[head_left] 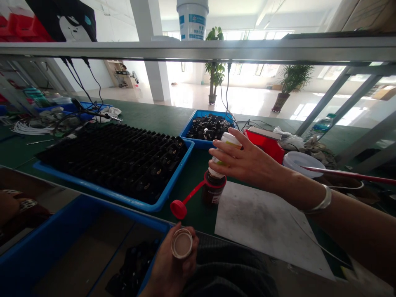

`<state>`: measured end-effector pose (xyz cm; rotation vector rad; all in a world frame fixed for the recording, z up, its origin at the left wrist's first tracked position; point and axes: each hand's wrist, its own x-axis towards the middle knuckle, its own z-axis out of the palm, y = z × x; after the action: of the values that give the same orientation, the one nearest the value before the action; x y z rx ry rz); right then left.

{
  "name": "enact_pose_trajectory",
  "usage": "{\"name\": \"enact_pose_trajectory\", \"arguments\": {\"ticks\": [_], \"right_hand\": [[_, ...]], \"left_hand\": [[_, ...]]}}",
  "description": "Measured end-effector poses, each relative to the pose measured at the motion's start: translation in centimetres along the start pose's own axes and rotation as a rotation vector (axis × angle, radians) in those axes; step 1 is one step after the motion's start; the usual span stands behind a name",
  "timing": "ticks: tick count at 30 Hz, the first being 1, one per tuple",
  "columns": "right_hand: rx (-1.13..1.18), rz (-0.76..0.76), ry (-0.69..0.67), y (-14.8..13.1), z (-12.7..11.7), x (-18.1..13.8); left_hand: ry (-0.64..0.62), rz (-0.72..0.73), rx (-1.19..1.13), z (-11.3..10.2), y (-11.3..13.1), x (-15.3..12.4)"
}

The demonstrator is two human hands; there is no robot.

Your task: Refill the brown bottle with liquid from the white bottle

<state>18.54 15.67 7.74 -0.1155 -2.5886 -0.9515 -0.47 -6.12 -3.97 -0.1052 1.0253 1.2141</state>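
Trays first: I see a long blue tray [173, 181] packed with rows of black parts, and a smaller blue tray [198, 142] behind it heaped with loose black pieces. My right hand [247, 163] is wrapped around a white bottle [227, 142] tipped over a dark jar [213, 189] with a red flip lid. My left hand [173, 268] grips a round cap [182, 243], hollow side up.

R hand [247, 163] out forward, arm extended from lower right, palm down, fingers curled in a grasp, bracelet on wrist. L hand [173, 264] low near body, fingers closed, prob. pinching; wrist cut off by frame.
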Motion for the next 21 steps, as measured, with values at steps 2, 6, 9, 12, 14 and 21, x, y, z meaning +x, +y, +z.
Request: {"name": "enact_pose_trajectory", "arguments": {"ticks": [2,6,9,12,14,21], "right_hand": [[0.011,-0.001,0.019,0.00,0.04,-0.03],[-0.097,-0.044,0.011,0.02,-0.13,0.03],[-0.177,-0.076,0.006,0.03,-0.29,0.15],[-0.169,-0.067,0.025,0.00,-0.34,0.24],[-0.138,-0.067,0.031,-0.02,-0.37,0.26],[-0.164,-0.101,-0.030,0.16,-0.92,0.22]], "left_hand": [[0.018,-0.012,-0.002,0.15,0.11,-0.08],[0.038,-0.019,-0.004,0.29,0.25,-0.18],[0.038,-0.020,-0.008,0.24,0.24,-0.16],[0.037,-0.030,-0.015,0.16,0.23,-0.08],[0.028,-0.028,-0.017,0.18,0.25,-0.06],[0.043,-0.031,-0.021,0.77,0.38,-0.48]]}}
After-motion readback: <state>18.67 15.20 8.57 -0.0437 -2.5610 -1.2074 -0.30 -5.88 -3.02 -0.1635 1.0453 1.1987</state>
